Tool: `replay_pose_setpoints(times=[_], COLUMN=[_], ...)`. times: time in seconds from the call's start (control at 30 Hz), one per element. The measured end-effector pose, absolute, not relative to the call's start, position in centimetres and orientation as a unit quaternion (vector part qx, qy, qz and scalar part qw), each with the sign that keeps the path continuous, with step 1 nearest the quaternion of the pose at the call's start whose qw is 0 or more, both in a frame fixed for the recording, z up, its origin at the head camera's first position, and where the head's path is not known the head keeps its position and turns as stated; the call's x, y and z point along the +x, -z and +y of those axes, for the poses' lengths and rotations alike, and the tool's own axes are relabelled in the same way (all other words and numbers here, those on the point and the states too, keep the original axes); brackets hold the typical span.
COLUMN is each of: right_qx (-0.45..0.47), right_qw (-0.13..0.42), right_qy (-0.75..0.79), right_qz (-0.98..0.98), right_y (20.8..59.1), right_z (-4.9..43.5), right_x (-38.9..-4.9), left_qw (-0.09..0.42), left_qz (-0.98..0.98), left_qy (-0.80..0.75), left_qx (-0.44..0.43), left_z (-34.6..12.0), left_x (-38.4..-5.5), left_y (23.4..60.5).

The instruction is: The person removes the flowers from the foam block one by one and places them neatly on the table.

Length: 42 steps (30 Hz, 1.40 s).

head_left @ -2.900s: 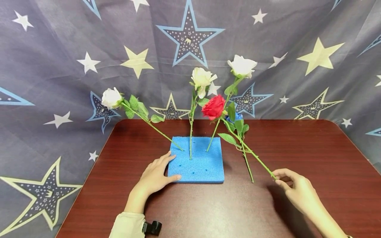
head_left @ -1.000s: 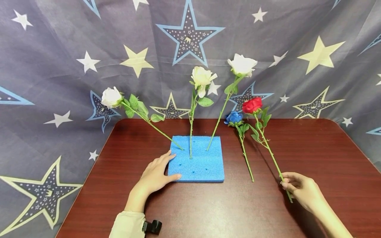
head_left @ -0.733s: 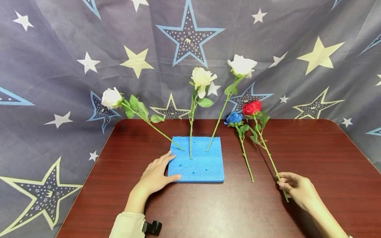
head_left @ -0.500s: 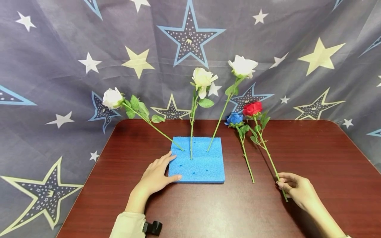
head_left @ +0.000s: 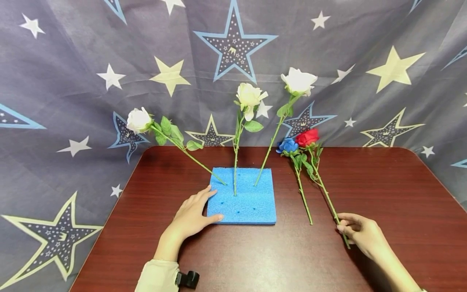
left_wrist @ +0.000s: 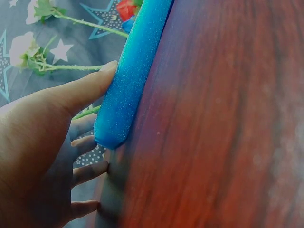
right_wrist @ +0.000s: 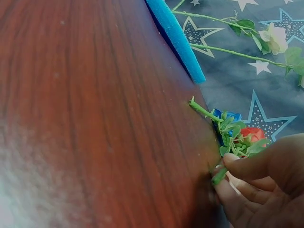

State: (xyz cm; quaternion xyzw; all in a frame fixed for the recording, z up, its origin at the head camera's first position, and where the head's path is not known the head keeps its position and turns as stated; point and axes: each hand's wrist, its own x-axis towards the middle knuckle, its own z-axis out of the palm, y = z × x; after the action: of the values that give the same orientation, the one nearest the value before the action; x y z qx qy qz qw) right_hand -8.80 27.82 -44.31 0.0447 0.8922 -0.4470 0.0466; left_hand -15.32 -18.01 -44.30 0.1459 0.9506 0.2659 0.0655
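My right hand pinches the lower stem of a red rose between thumb and fingers, low over the table at the right. The bloom is beside a blue rose, which lies on the table, and their leaves overlap in the head view. My left hand rests with spread fingers on the left side of a blue foam block, its thumb on the front corner. Three white roses stand stuck in the block: one leaning left, one nearly upright, one leaning right.
Several small holes show in the foam's top. The brown table runs back to a grey star-patterned cloth hanging behind it. A black wrist mount sits at the left sleeve.
The red rose, earlier tilted left across the blue rose, has swung right and down beside it. Its bloom then moves slightly left toward the blue one. My left hand stays on the foam block.
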Motion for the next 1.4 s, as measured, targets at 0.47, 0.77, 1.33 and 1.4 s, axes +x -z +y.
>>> replay_pose_setpoints(times=[0.47, 0.77, 1.33, 1.4], right_qx=[0.033, 0.035, -0.013, -0.028], right_qw=[0.027, 0.023, -0.087, -0.094], right_qy=[0.424, 0.415, 0.438, 0.436], right_qz=[0.905, 0.909, 0.894, 0.895], right_y=[44.7, 44.7, 43.4, 43.3], right_z=[27.5, 27.6, 26.1, 25.3], right_x=[-8.8, -8.8, -9.2, -9.3], left_qw=[0.062, 0.066, 0.065, 0.066], left_qz=[0.950, 0.951, 0.949, 0.949], left_qy=[-0.266, -0.263, -0.270, -0.271], left_qx=[0.151, 0.149, 0.149, 0.148], left_z=[-18.0, -18.1, -18.1, -18.0], left_x=[-15.4, -15.5, -15.4, -15.3], left_y=[44.4, 44.4, 44.2, 44.1])
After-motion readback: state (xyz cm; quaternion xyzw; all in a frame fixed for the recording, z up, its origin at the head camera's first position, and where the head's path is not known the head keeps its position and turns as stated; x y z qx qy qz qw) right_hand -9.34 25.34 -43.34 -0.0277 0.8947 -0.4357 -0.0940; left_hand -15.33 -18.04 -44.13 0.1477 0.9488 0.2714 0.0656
